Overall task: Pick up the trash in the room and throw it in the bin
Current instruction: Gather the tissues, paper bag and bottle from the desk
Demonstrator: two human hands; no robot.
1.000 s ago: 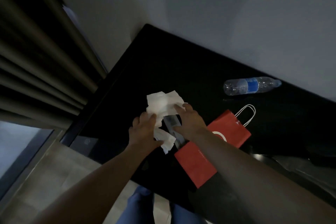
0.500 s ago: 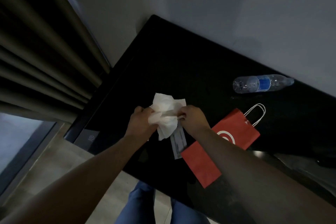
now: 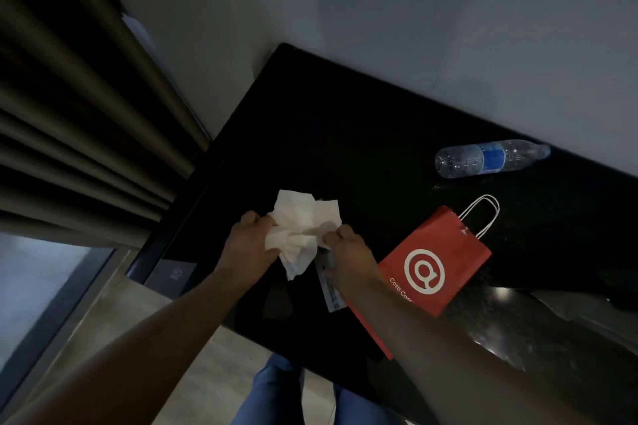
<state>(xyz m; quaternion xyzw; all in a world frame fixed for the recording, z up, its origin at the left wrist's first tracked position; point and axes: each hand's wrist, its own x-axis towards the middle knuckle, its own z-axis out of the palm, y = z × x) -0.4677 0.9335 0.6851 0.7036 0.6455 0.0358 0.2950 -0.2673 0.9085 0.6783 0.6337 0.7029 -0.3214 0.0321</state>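
Crumpled white tissue paper is bunched between both hands above the black table. My left hand grips its left side with curled fingers. My right hand pinches its right side. A thin white receipt strip hangs or lies just below my right hand; whether the hand holds it is unclear. A red paper bag with white handles lies flat to the right. An empty clear plastic bottle with a blue label lies on its side near the wall.
Brown curtains hang at the left beside a window. A grey wall runs behind the table. Pale floor shows below the table's near edge, with my legs in blue jeans. No bin is in view.
The tissue lay spread on the table with both hands on it; both hands have gathered it into a bunch and lifted it slightly. The receipt strip now shows beneath.
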